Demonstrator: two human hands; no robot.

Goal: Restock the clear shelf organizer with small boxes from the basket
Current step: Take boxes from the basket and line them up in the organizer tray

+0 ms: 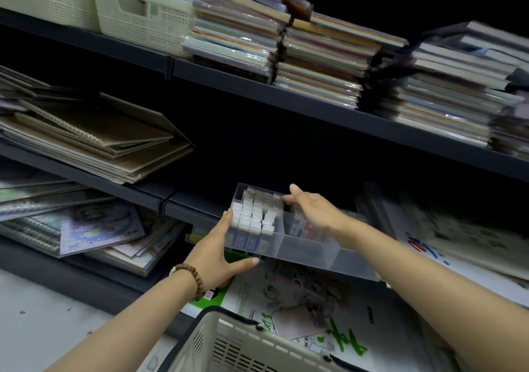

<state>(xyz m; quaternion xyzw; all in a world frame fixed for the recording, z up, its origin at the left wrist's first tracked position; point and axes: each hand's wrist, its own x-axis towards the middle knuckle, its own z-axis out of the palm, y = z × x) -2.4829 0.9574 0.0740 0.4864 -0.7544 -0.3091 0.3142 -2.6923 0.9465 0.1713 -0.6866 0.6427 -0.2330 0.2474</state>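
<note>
left hand (217, 245): fingers straight on organizer's (309, 247) left side, thumb underneath
right hand (312, 208): fingertips on small boxes (254, 214) inside, can't tell if pinching
organizer: shelf edge, above my basket (229, 343)

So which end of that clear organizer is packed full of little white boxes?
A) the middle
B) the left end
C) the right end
B: the small boxes fill the compartment at the left end of the clear organizer, beside the left hand, while the sections toward the right end look empty.
</note>
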